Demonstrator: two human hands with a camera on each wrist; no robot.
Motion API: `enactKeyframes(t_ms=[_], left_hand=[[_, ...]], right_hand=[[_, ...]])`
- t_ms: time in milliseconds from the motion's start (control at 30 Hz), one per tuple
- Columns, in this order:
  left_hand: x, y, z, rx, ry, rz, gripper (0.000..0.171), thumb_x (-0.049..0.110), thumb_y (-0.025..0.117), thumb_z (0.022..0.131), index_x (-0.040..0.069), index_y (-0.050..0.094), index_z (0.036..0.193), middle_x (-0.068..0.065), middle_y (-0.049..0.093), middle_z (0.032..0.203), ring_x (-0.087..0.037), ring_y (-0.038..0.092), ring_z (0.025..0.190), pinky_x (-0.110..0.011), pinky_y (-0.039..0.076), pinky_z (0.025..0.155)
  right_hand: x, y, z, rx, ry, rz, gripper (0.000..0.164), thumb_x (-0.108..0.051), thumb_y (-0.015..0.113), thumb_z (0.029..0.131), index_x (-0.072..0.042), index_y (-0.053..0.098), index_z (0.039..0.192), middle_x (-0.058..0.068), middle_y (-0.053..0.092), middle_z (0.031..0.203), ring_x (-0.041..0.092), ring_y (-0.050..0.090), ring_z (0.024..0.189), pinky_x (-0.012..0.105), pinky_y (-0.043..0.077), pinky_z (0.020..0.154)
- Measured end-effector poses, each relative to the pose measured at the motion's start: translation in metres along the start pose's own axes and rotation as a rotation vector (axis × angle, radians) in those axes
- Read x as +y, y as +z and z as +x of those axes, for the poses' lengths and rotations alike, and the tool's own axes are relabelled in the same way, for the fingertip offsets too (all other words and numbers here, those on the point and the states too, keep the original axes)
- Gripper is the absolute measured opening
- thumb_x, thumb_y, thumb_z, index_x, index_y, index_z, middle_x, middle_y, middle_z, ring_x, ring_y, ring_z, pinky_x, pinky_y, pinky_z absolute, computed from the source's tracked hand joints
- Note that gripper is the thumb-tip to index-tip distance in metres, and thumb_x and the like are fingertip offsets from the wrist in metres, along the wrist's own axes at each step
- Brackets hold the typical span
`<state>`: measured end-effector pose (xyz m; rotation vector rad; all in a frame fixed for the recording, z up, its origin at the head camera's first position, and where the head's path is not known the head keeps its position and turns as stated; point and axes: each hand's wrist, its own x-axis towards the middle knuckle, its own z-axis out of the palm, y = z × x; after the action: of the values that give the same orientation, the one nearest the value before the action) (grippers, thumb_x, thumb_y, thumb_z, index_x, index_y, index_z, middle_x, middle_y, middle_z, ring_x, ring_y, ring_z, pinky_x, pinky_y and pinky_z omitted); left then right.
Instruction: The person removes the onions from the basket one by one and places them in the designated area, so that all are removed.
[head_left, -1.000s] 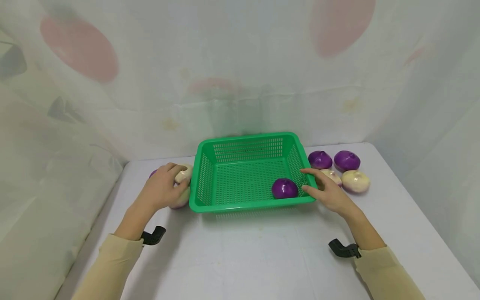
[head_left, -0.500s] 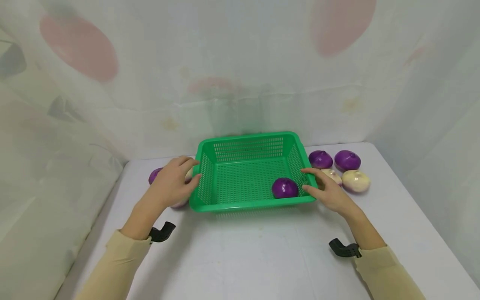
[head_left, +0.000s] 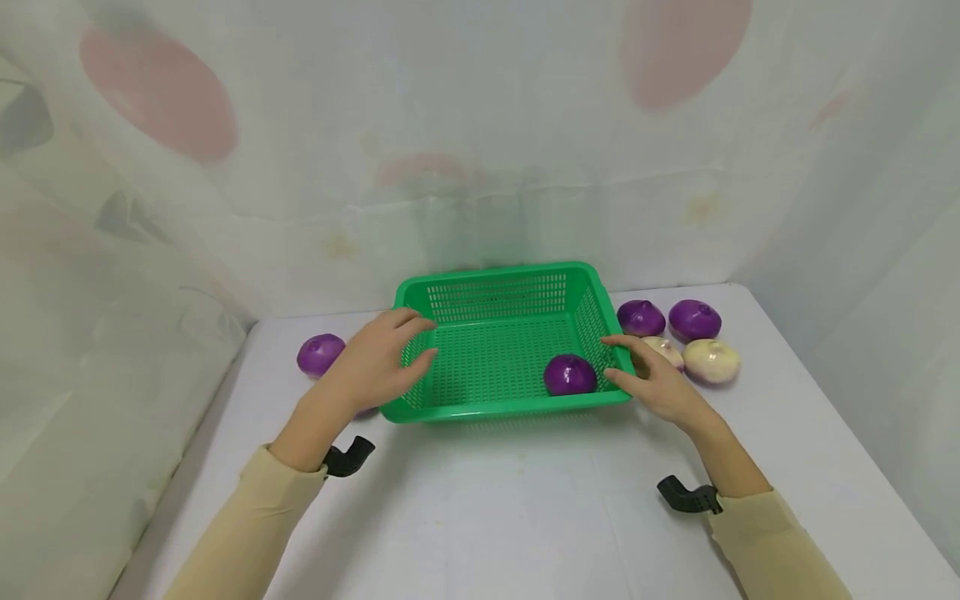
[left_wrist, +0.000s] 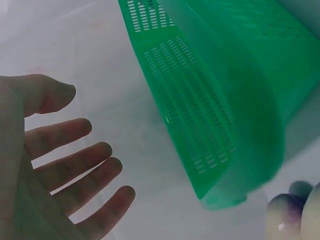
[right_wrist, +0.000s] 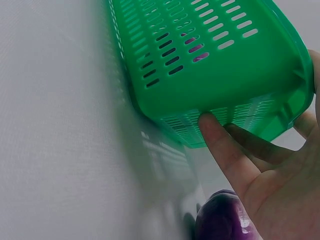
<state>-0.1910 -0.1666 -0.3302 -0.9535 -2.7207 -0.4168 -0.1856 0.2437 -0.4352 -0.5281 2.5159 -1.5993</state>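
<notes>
A green plastic basket (head_left: 510, 412) with slotted walls stands on the white table. Over its left rim hovers my left hand (head_left: 382, 358), its fingers spread and holding nothing; the left wrist view shows them apart from the basket wall (left_wrist: 180, 110). My right hand (head_left: 656, 383) grips the basket's rim at the front right corner. In the right wrist view, some fingers (right_wrist: 225, 145) lie along the outer wall and others reach over the rim. A glossy purple onion (head_left: 570, 375) rests inside the basket, near that corner.
Right of the basket lie two purple onions (head_left: 695, 320) and two cream ones (head_left: 712, 362), one partly behind my right hand. At the left, another purple onion (head_left: 320, 354) lies beside others mostly hidden by my left hand. A white curtain (head_left: 487, 125) hangs behind the table.
My left hand has moved right, from over the left onions to over the basket's left rim, uncovering a purple onion. The right hand and basket have hardly moved.
</notes>
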Motion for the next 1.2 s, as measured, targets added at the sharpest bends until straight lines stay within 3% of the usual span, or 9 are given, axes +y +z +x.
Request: enactKeyframes(t_ms=[333,567,1200], left_hand=[[0.022,0.009,0.02,-0.066,0.067,0.022,0.039,0.03,0.057,0.092,0.007,0.059,0.124,-0.007,0.057,0.119,-0.024,0.054,0.11,-0.04,0.045,0.093],[0.034,0.02,0.033,-0.077,0.124,0.053,0.037,0.031,0.056,0.092,0.011,0.06,0.122,-0.005,0.058,0.117,-0.024,0.055,0.108,-0.04,0.047,0.086],[0.061,0.039,0.059,-0.193,0.147,0.098,0.04,0.036,0.053,0.094,0.017,0.056,0.129,-0.002,0.053,0.126,-0.02,0.051,0.111,-0.037,0.046,0.087]], right_hand=[[0.0,-0.001,0.0,0.002,0.008,-0.001,0.05,-0.027,0.061,0.095,-0.023,0.041,0.14,0.009,0.034,0.148,0.03,0.023,0.14,0.059,0.019,0.109],[0.0,-0.001,0.001,0.0,0.008,0.0,0.05,-0.027,0.06,0.095,-0.023,0.042,0.14,0.009,0.034,0.148,0.031,0.023,0.14,0.06,0.019,0.108],[0.003,-0.001,0.0,0.002,0.019,-0.008,0.05,-0.031,0.06,0.094,-0.025,0.042,0.141,0.009,0.033,0.149,0.032,0.023,0.14,0.059,0.019,0.109]])
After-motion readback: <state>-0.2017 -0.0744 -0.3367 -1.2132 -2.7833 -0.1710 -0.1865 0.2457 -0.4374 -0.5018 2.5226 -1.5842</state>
